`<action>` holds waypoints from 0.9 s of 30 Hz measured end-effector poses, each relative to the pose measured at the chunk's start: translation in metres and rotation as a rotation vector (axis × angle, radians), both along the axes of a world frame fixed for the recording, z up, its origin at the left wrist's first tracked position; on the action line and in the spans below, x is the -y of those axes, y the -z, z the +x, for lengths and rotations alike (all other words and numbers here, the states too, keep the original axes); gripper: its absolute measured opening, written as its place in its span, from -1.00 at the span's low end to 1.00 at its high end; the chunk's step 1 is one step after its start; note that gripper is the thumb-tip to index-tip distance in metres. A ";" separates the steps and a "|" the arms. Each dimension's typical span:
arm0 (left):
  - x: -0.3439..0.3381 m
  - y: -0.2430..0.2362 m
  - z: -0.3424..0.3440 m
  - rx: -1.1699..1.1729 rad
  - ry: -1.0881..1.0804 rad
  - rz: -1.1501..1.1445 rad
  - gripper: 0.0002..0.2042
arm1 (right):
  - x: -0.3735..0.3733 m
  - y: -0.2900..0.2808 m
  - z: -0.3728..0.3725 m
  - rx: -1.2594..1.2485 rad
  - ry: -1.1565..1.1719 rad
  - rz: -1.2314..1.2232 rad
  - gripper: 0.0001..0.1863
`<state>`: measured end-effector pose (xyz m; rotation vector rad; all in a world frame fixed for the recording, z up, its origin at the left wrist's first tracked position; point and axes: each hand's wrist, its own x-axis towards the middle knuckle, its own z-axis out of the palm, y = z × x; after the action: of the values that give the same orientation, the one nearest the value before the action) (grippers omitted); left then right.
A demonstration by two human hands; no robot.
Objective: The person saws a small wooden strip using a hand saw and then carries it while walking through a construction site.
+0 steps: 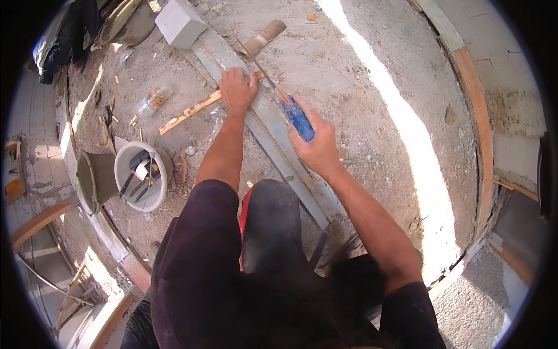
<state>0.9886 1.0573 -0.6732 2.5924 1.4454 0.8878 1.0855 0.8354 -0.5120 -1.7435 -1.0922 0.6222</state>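
Observation:
My right hand (318,142) grips the blue handle of a hand saw (300,119). The saw's narrow blade, seen nearly edge-on, points up and left across the end of a thin wooden strip (192,111). My left hand (237,90) holds that strip down on a long grey plank (273,131), its fingers bent over the wood just left of the blade. The strip lies crosswise over the plank and sticks out to the left. Whether the blade touches the wood I cannot tell.
A white block (181,26) sits at the plank's far end, near a short round log (266,37). Left of me stand a white bucket (120,168) of tools and a grey bucket (87,180). A clear plastic bottle (154,100) lies on the dusty ground.

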 end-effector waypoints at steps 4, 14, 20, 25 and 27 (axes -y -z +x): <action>0.002 -0.010 0.013 0.027 0.000 -0.014 -0.75 | 0.013 0.024 -0.012 0.038 0.093 0.090 -0.40; 0.008 -0.009 -0.003 -0.045 -0.128 0.052 -0.73 | 0.024 0.047 -0.040 -0.064 0.057 0.043 -0.32; 0.011 -0.003 0.002 -0.021 -0.227 -0.075 -0.76 | 0.033 0.057 -0.037 -0.085 0.031 0.042 -0.25; 0.010 0.001 0.001 -0.073 -0.242 -0.054 -0.75 | 0.037 0.049 -0.035 -0.178 0.050 0.041 -0.26; 0.010 -0.002 0.002 -0.127 -0.253 -0.059 -0.74 | 0.037 0.046 -0.034 -0.172 0.070 -0.001 -0.28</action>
<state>0.9911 1.0472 -0.6714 2.5020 1.8354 0.6986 1.0519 0.7986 -0.5585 -1.6883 -0.9080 0.7148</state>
